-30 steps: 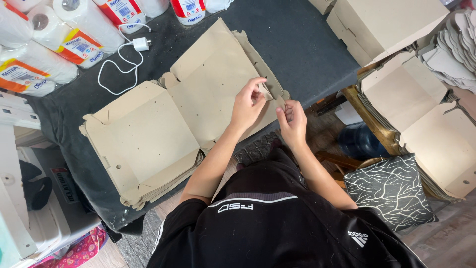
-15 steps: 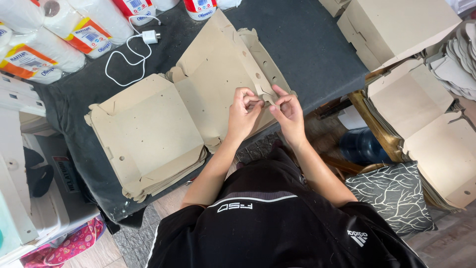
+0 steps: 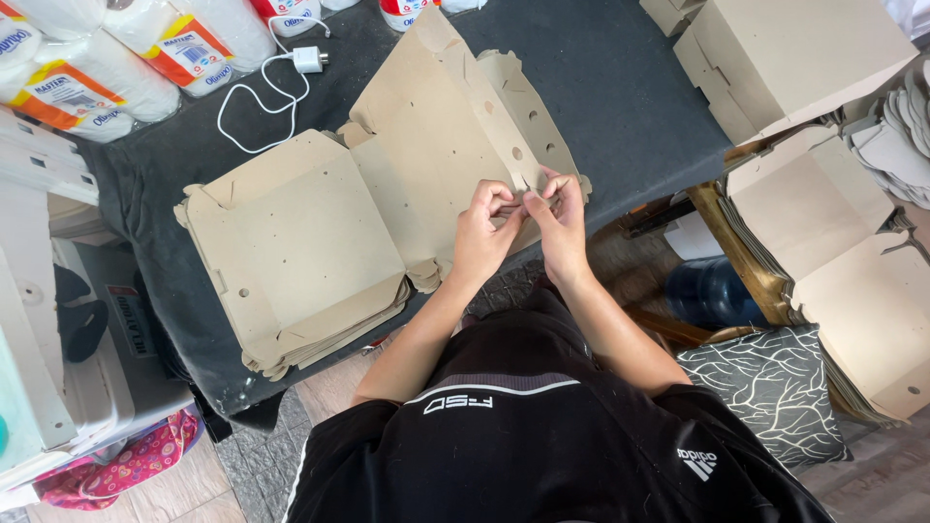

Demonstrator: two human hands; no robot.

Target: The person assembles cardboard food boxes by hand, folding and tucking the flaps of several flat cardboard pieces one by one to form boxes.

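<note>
Both hands pinch one corner of a flat cardboard box blank [image 3: 455, 136] lying on the dark-covered bench [image 3: 620, 87]: the left hand [image 3: 481, 237] and right hand [image 3: 559, 221] are closed on a small flap at its near edge. The step looks like locking that tab; next it likely needs pressing home. A stack of blanks [image 3: 291, 252] lies beside it, with a white charger cable [image 3: 257, 92] and paper rolls [image 3: 116, 53] beyond.

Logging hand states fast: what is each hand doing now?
Left hand: pinching the cardboard box blank at its near edge.
Right hand: pinching the same edge.
</note>
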